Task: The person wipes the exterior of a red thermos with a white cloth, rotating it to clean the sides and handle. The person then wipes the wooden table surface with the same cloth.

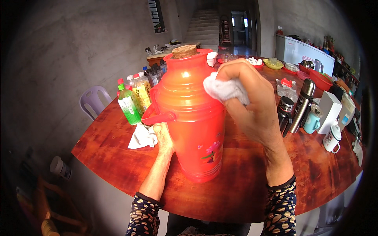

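Observation:
A tall red thermos flask [197, 137] with a cork stopper [184, 51] and a flower print stands on the table before me. It tilts slightly. Against its lower left side rests my left hand [162, 135], steadying it below the red handle; the fingers go out of sight behind the flask. My right hand [252, 102] is closed on a bunched white cloth [225, 88], held by the flask's upper right side. A second white cloth [142, 137] lies on the table beside my left hand.
Several bottles, among them a green drink bottle [129, 104], stand on the left of the wooden table [248, 181]. At right are a steel vacuum flask [304, 103], a light blue mug [313, 118], a white box [329, 113] and a white lidded mug [333, 138]. Bowls and plates sit farther back.

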A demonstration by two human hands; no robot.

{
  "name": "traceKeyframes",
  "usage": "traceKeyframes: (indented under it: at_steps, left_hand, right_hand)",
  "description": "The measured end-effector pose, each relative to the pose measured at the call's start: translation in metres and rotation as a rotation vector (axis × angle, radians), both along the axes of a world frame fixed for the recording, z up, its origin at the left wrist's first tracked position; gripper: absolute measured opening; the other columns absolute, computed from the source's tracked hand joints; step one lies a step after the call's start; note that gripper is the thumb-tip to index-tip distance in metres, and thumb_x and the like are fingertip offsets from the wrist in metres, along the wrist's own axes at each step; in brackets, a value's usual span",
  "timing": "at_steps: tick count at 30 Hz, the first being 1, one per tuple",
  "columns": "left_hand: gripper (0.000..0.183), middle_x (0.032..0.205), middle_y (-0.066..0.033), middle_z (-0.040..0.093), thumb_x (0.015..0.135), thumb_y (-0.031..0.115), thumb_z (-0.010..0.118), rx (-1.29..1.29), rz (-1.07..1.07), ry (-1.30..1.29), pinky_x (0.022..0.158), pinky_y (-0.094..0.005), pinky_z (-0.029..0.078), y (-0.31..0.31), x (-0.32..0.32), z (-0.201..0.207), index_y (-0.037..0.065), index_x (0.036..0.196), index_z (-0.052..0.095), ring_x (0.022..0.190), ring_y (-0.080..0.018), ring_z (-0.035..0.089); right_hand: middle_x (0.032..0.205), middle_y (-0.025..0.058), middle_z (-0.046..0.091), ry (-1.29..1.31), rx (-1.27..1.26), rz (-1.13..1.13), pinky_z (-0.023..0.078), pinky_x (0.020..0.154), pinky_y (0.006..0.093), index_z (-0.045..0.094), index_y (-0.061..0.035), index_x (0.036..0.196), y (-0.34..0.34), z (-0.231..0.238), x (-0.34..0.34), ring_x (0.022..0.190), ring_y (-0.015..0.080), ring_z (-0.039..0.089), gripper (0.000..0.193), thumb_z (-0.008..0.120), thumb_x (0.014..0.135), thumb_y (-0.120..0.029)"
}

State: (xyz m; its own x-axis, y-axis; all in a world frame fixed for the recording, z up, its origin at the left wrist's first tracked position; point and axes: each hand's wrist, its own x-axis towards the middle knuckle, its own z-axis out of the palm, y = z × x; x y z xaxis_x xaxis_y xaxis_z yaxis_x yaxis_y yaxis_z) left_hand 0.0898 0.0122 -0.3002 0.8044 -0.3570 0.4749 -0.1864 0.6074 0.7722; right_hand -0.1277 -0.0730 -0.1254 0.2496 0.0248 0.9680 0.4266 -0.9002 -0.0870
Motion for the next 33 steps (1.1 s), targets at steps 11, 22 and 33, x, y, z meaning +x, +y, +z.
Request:
traceKeyframes:
  at_steps: [11, 22, 33]
  left_hand:
    - [0.037, 0.074, 0.0006, 0.06, 0.1, 0.033, 0.045, 0.028, 0.016, 0.04, 0.052, -0.0233, 0.044, -0.001, 0.004, -0.005, 0.003, 0.087, 0.062, 0.061, -0.0083, 0.055]
    - [0.035, 0.075, 0.0013, 0.06, 0.101, 0.03, 0.044, 0.019, -0.008, 0.072, 0.056, -0.0243, 0.044, 0.002, -0.01, 0.007, 0.002, 0.089, 0.062, 0.066, -0.007, 0.054]
    - [0.032, 0.076, 0.0025, 0.059, 0.101, 0.027, 0.044, 0.045, -0.008, 0.044, 0.057, -0.0241, 0.043, 0.001, -0.01, 0.009, 0.003, 0.09, 0.062, 0.067, -0.0055, 0.052]
  right_hand:
    - [0.101, 0.012, 0.061, -0.165, -0.112, -0.141, 0.048, 0.078, 0.0296, 0.064, -0.0049, 0.096, 0.011, -0.009, 0.01, 0.091, 0.0237, 0.059, 0.024, 0.065, 0.073, 0.003]
    - [0.108, 0.0107, 0.057, -0.25, -0.274, -0.226, 0.046, 0.08, 0.0392, 0.067, -0.0124, 0.097, 0.02, -0.039, 0.005, 0.095, 0.0315, 0.054, 0.043, 0.077, 0.056, -0.004]
    - [0.11, 0.0154, 0.053, -0.191, -0.29, -0.373, 0.045, 0.083, 0.04, 0.068, -0.0085, 0.101, 0.032, -0.047, 0.003, 0.098, 0.0323, 0.052, 0.032, 0.066, 0.07, -0.003]
